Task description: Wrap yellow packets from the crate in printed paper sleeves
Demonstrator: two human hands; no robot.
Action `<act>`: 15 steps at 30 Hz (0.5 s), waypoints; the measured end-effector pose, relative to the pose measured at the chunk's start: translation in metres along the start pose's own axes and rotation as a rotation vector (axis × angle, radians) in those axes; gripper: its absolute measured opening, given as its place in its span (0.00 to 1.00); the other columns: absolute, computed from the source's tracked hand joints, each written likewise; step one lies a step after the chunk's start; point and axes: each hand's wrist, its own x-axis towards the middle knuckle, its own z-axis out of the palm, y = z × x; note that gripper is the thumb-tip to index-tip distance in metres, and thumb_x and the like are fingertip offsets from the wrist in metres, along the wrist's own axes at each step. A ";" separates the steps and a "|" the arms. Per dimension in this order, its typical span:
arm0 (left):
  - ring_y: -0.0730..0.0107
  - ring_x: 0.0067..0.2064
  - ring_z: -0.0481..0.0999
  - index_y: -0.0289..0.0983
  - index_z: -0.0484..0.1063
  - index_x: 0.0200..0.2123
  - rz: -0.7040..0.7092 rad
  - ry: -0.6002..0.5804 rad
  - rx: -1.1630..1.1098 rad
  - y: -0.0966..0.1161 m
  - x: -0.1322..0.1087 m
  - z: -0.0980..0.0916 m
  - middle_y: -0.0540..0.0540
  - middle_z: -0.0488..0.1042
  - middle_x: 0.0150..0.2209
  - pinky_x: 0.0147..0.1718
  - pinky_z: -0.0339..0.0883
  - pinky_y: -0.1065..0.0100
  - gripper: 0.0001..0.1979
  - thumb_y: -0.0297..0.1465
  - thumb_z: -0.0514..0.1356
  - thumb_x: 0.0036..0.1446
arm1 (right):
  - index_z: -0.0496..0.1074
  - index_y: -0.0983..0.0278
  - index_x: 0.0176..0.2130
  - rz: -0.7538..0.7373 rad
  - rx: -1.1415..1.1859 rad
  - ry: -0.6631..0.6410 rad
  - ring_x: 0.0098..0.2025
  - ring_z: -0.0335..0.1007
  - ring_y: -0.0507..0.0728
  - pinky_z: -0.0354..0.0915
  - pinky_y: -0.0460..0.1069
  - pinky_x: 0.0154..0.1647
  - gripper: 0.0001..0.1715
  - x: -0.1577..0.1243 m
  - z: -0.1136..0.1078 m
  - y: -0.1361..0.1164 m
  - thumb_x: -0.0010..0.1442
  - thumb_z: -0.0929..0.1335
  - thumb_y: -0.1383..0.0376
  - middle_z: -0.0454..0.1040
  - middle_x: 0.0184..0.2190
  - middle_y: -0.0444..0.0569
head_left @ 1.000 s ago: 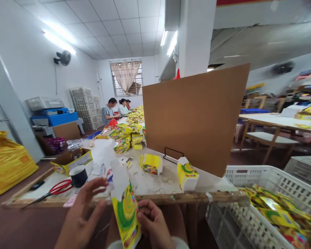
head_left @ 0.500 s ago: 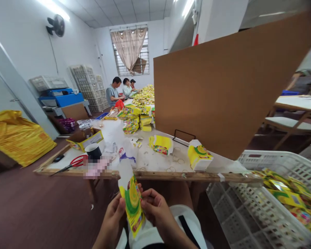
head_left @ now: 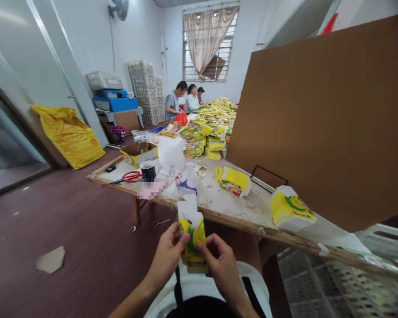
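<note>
Behind the yellow carton (head_left: pixel 195 237), some of our fingers are hidden; at right, a crate (head_left: pixel 305 282) is blurred and cut off. Our left hand (head_left: pixel 168 248) and right hand (head_left: pixel 220 258) both pinch that one carton, near, before the table (head_left: pixel 232 221). We count one mug (head_left: pixel 148 172) at left and three people (head_left: pixel 172 105) far off.

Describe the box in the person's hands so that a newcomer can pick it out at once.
From the large brown cardboard sheet, look left and down to the wooden front edge of the table. There the left hand and right hand hold a yellow and green box, its white flap raised. Unlike the yellow packs on the table, it is held.
</note>
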 end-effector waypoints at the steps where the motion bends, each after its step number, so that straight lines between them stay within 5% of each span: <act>1: 0.59 0.42 0.78 0.35 0.62 0.47 0.012 0.000 0.010 0.002 -0.002 0.000 0.39 0.78 0.42 0.39 0.70 0.64 0.19 0.33 0.63 0.54 | 0.66 0.64 0.29 -0.020 -0.009 -0.010 0.27 0.64 0.52 0.63 0.46 0.27 0.21 0.000 -0.002 0.000 0.52 0.71 0.49 0.69 0.24 0.45; 4: 0.63 0.42 0.78 0.42 0.48 0.54 0.055 -0.033 -0.045 0.005 -0.010 -0.001 0.41 0.76 0.44 0.40 0.69 0.64 0.29 0.28 0.62 0.56 | 0.67 0.61 0.46 -0.120 -0.001 -0.059 0.35 0.71 0.56 0.69 0.50 0.37 0.25 0.003 -0.010 -0.005 0.53 0.71 0.52 0.74 0.38 0.51; 7: 0.65 0.43 0.76 0.43 0.48 0.58 0.063 -0.149 -0.032 0.006 -0.016 -0.002 0.42 0.75 0.44 0.42 0.67 0.65 0.32 0.30 0.63 0.56 | 0.60 0.58 0.57 -0.154 0.008 -0.114 0.41 0.73 0.59 0.71 0.52 0.42 0.35 0.004 -0.020 -0.015 0.54 0.70 0.52 0.73 0.44 0.54; 12: 0.75 0.30 0.73 0.37 0.62 0.46 -0.033 -0.290 -0.019 0.002 -0.016 -0.004 0.47 0.74 0.35 0.28 0.63 0.75 0.30 0.40 0.71 0.44 | 0.72 0.61 0.39 -0.130 -0.059 -0.167 0.35 0.71 0.56 0.69 0.47 0.36 0.16 0.000 -0.033 -0.034 0.57 0.67 0.52 0.73 0.31 0.47; 15: 0.78 0.29 0.71 0.38 0.60 0.41 -0.056 -0.344 -0.038 -0.003 -0.014 -0.003 0.48 0.73 0.35 0.25 0.60 0.78 0.29 0.40 0.72 0.42 | 0.72 0.63 0.31 -0.162 -0.164 -0.210 0.30 0.68 0.53 0.67 0.45 0.31 0.17 0.003 -0.038 -0.037 0.58 0.67 0.51 0.71 0.27 0.46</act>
